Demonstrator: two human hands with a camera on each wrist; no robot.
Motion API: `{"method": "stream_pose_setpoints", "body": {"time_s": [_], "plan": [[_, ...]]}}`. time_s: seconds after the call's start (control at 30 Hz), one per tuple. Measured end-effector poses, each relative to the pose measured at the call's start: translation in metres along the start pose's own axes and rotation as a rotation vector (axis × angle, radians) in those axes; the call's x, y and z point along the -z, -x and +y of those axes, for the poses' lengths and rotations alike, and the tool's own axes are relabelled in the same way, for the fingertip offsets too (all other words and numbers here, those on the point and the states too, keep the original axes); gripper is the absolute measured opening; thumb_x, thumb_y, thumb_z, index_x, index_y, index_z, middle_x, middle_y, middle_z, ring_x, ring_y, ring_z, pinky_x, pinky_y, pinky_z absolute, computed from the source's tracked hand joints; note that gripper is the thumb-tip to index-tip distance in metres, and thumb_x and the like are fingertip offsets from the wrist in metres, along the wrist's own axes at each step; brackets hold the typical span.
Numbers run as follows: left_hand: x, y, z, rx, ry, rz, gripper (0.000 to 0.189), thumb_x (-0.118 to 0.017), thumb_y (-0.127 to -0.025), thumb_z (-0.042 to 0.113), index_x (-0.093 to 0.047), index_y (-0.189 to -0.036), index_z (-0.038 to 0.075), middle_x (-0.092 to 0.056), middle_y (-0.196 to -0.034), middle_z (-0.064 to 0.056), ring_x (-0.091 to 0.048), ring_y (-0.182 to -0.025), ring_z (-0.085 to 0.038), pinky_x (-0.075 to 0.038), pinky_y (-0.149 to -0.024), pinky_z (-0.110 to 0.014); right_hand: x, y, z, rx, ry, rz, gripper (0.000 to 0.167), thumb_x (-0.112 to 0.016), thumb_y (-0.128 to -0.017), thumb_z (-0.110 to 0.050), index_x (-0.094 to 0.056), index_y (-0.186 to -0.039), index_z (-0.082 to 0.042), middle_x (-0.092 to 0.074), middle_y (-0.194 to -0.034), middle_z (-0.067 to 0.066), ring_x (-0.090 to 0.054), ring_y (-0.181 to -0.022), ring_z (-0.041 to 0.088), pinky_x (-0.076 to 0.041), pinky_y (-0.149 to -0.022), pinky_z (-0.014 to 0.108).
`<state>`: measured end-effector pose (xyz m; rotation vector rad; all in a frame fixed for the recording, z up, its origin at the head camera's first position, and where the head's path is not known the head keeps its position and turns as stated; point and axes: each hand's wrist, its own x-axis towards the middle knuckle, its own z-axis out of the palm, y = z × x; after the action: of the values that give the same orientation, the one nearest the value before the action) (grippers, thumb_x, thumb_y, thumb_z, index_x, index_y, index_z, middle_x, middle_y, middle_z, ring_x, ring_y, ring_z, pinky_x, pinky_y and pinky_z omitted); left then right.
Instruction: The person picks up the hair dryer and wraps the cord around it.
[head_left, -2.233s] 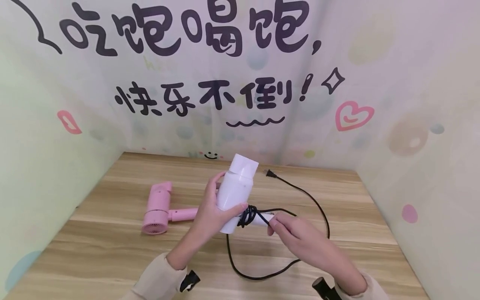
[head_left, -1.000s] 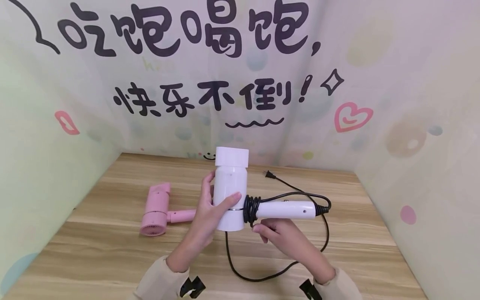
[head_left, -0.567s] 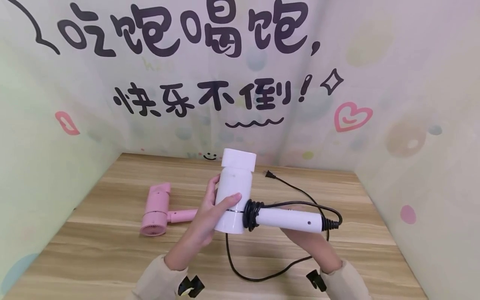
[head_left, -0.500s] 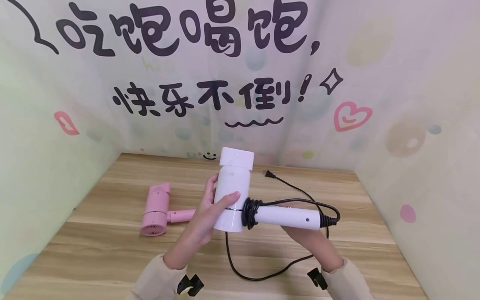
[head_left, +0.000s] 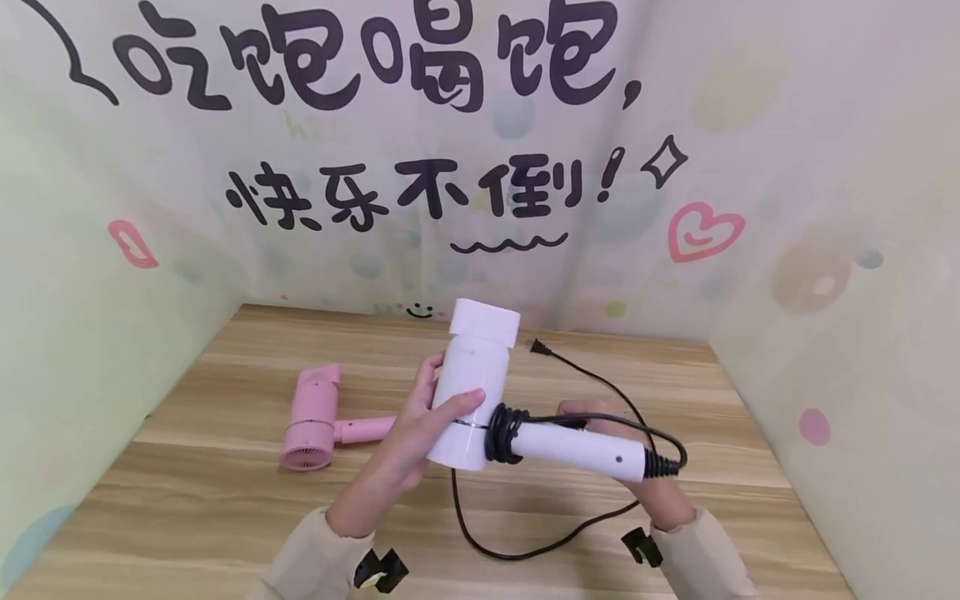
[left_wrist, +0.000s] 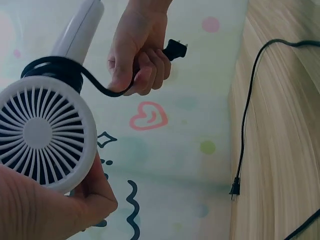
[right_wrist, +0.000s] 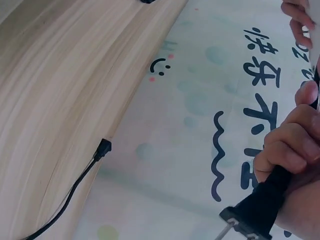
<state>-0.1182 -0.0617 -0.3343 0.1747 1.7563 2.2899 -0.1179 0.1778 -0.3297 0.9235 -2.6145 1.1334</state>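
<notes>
My left hand grips the white hair dryer round its barrel, thumb across the front, holding it above the table. Several turns of its black cord are wound round the handle close to the barrel. Partly hidden behind that handle in the head view is my right hand. Its curled fingers hold the cord's end, and the two-pin plug pokes out of the fist in the left wrist view. The right wrist view shows this plug large, below the fingers. The dryer's grille faces the left wrist camera.
A pink hair dryer lies on the wooden table to the left, its handle end behind my left hand. A second black cord loops over the table, its plug near the back edge. A printed curtain hangs behind.
My right hand has gone from the handle's end, to below it near the coil, then up behind it, carrying the cord round. The dryer's handle has swung into full view and dips slightly rightward.
</notes>
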Motion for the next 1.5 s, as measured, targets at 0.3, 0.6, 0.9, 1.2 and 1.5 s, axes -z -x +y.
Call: {"method": "stream_pose_setpoints", "body": {"time_s": [0.3, 0.6, 0.9, 1.2, 1.5], "plan": [[0.005, -0.002, -0.001, -0.007, -0.192, -0.091, 0.070, -0.070, -0.080, 0.019, -0.029, -0.136, 0.021, -0.047, -0.121, -0.019, -0.060, -0.093, -0.021, -0.055, -0.073, -0.040, 0.009, -0.004, 0.017, -0.134, 0.154, -0.017, 0.032, -0.074, -0.077, -0.035, -0.051, -0.060, -0.019, -0.035, -0.054, -0.014, -0.033, -0.050, -0.002, -0.032, -0.045, 0.017], [0.000, -0.002, -0.002, -0.061, -0.340, -0.138, 0.073, -0.074, -0.078, 0.022, -0.031, -0.137, 0.019, -0.047, -0.117, -0.019, -0.059, -0.092, -0.024, -0.056, -0.068, -0.038, 0.015, -0.003, 0.001, 0.008, 0.133, -0.011, 0.017, -0.072, -0.080, -0.025, -0.059, -0.069, -0.024, -0.041, -0.058, -0.018, -0.036, -0.052, -0.004, -0.035, -0.044, 0.016], [-0.007, -0.002, -0.002, -0.080, -0.402, -0.152, 0.075, -0.075, -0.077, 0.022, -0.030, -0.137, 0.023, -0.048, -0.111, -0.017, -0.059, -0.088, -0.024, -0.056, -0.064, -0.035, 0.008, -0.005, -0.016, 0.127, 0.239, 0.069, 0.014, -0.074, -0.078, -0.020, -0.063, -0.071, -0.023, -0.045, -0.056, -0.018, -0.035, -0.050, -0.007, -0.033, -0.043, 0.011], [-0.009, -0.002, 0.001, -0.130, -0.467, -0.107, 0.078, -0.078, -0.074, 0.022, -0.032, -0.137, 0.024, -0.050, -0.114, -0.014, -0.058, -0.090, -0.024, -0.055, -0.065, -0.034, 0.003, -0.003, -0.015, 0.187, 0.318, 0.154, 0.016, -0.077, -0.074, -0.018, -0.062, -0.068, -0.021, -0.052, -0.058, -0.017, -0.036, -0.050, -0.008, -0.031, -0.045, 0.007], [-0.013, -0.006, -0.002, -0.187, -0.527, 0.060, 0.084, -0.080, -0.072, 0.023, -0.031, -0.140, 0.021, -0.051, -0.112, -0.010, -0.056, -0.090, -0.023, -0.053, -0.067, -0.033, -0.005, 0.006, -0.029, 0.083, 0.244, 0.098, 0.006, -0.066, -0.084, -0.013, -0.066, -0.079, -0.015, -0.061, -0.068, -0.011, -0.045, -0.059, -0.006, -0.040, -0.051, 0.013]]}}
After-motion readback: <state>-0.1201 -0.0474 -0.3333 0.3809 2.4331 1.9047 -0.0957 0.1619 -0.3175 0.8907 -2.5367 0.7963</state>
